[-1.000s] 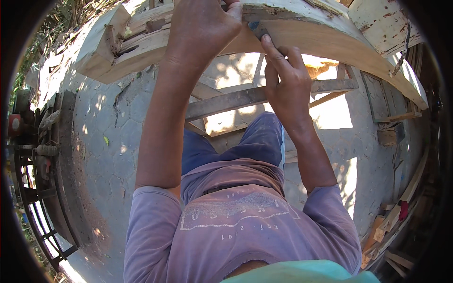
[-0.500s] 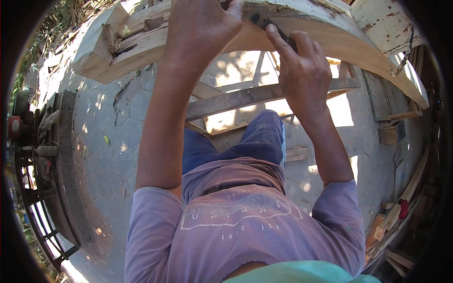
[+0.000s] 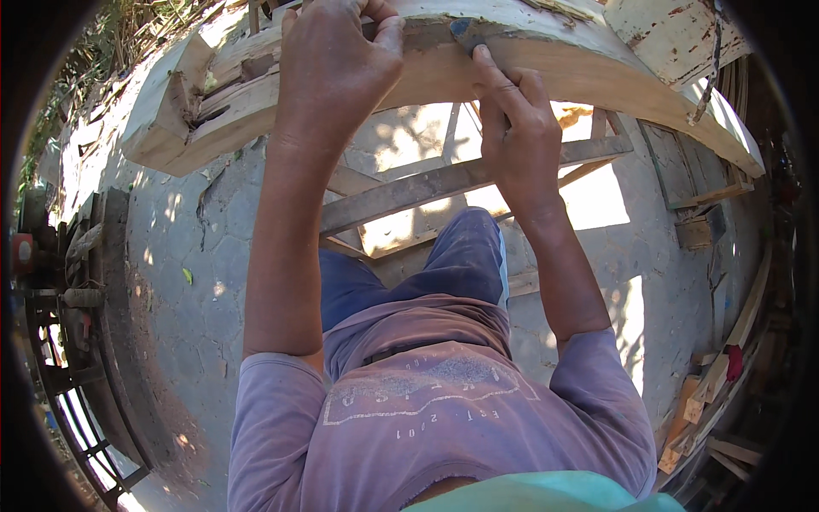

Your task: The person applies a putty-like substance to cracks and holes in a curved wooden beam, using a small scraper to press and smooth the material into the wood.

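Note:
A thick pale wooden beam (image 3: 597, 72) lies across the top of the view, with slots cut near its left end. My left hand (image 3: 341, 72) is at the beam's near edge, fingers curled with the thumb against them; whatever they hold is cut off by the upper edge. To its right, my right hand (image 3: 520, 119) is closed round a slim dark tool with a flat, blue-grey blade (image 3: 465, 32). The blade's tip is at the beam's upper edge. Most of the handle is hidden in my palm, so its exact kind does not show.
A wooden trestle rail (image 3: 409, 200) runs under the beam, just beyond my knees. A white, stained board (image 3: 670, 38) rises at the upper right. Timber offcuts (image 3: 699, 397) are piled at right; a dark metal frame (image 3: 72, 401) stands at left on the paved floor (image 3: 188, 316).
My left hand has shifted a little left along the beam. In my right hand the dark tool has turned, so its blue-grey blade shows and less of its shaft. The view has tilted slightly.

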{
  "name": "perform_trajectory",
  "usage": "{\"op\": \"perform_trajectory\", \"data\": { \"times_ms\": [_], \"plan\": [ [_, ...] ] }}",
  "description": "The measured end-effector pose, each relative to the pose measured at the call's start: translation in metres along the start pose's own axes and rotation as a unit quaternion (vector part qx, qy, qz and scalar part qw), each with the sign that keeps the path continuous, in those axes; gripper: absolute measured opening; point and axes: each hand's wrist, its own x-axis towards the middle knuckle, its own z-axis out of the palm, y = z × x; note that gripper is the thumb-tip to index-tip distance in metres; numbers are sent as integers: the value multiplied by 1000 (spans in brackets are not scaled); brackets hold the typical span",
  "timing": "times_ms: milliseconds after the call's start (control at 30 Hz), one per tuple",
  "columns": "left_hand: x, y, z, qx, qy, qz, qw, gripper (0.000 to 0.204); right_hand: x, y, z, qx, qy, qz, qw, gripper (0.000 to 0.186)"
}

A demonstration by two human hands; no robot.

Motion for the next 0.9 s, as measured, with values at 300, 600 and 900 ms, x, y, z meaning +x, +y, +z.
{"op": "perform_trajectory", "data": {
  "times_ms": [300,600,900],
  "plan": [
    [-3,5,-6,5,-8,-22,1000,11,-6,3,4,-68,-17,-42,997,46],
    [-2,1,-2,0,-1,-14,1000,10,-16,-5,-18,4,-49,24,998,50],
    [-5,-13,0,88,9,28,996,15,23,-4,-45,-63,-75,35,995,40]
  ]
}}
